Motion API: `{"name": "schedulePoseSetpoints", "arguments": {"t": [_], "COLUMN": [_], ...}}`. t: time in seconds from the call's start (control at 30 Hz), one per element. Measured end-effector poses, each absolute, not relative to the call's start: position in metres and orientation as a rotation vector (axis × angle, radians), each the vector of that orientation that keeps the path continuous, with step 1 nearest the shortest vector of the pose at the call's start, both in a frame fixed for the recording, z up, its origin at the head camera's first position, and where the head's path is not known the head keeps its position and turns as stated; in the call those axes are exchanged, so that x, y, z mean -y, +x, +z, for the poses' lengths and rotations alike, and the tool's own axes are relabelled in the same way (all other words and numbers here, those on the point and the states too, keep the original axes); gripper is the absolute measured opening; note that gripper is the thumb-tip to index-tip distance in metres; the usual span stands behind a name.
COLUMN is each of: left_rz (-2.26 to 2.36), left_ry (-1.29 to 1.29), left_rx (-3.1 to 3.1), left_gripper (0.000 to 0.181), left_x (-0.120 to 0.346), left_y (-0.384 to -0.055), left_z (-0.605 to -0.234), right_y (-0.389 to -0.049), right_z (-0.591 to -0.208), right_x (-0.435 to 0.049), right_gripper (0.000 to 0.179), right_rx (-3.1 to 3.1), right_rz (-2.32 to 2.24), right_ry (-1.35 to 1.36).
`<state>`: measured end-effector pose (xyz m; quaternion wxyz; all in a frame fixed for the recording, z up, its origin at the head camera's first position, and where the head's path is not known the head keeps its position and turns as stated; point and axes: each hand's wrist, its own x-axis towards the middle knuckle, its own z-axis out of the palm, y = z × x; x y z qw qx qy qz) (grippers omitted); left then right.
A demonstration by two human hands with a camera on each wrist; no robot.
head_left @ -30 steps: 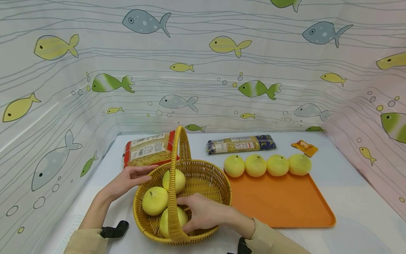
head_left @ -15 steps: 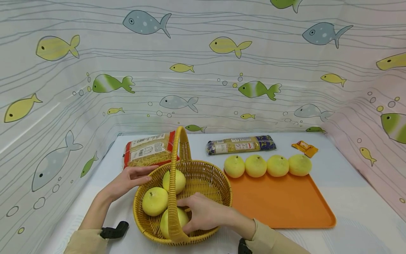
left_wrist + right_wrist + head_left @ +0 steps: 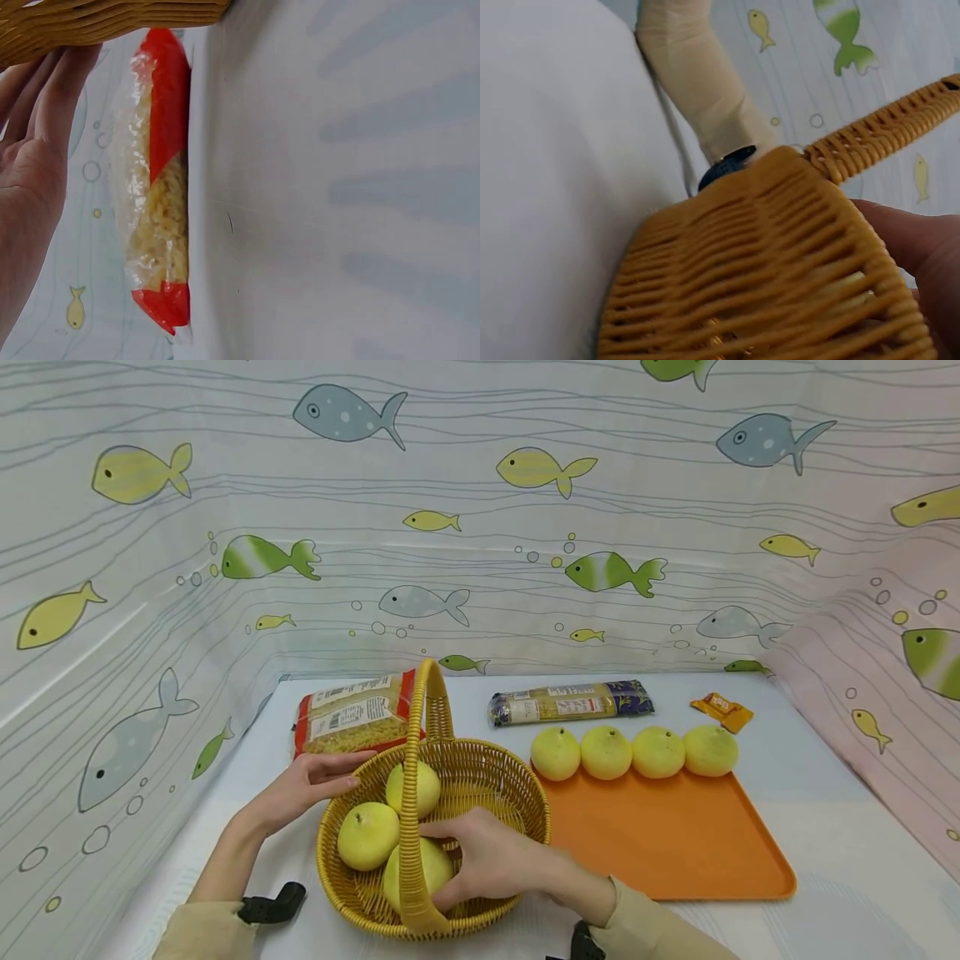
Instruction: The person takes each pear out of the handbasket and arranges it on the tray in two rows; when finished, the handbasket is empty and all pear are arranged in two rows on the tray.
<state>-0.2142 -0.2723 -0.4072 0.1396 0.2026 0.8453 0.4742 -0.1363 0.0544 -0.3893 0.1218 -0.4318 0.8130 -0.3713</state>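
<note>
In the head view a yellow wicker basket [image 3: 529, 781] with a tall arched handle [image 3: 410, 793] holds three round yellow fruits. My right hand [image 3: 498, 858] reaches in over the near right rim and grips the nearest fruit [image 3: 439, 865] between thumb and fingers; the handle partly covers that fruit. The other fruits, one at the left [image 3: 367, 837] and one farther back [image 3: 422, 787], sit beside it. My left hand [image 3: 300, 787] touches the basket's outer left side with extended fingers. In the right wrist view the basket wall [image 3: 742, 277] hides most of the grip.
Right of the basket lies an orange tray [image 3: 660, 843] with several round yellow fruits [image 3: 606, 752] in a row along its far edge. Behind stand a red-ended pasta bag [image 3: 352, 718], a long noodle packet [image 3: 570, 702] and a small orange wrapper [image 3: 722, 710].
The gripped fruit and my right hand have shifted slightly up and to the right inside the basket. My left hand has stayed at the basket's side.
</note>
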Motion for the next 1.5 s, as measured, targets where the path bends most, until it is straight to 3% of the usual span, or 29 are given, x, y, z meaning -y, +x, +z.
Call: {"name": "schedulePoseSetpoints", "arguments": {"t": [1.5], "left_rz": [1.394], "left_ry": [0.585], "left_rx": [-2.406], "left_gripper": [0.046], "left_x": [0.271], "left_y": [-0.214], "left_z": [-0.406], "right_y": [-0.146], "right_z": [-0.350], "right_x": [-0.098], "right_gripper": [0.067], "right_rx": [-2.411], "right_rz": [-1.227], "right_ry": [-1.129]}}
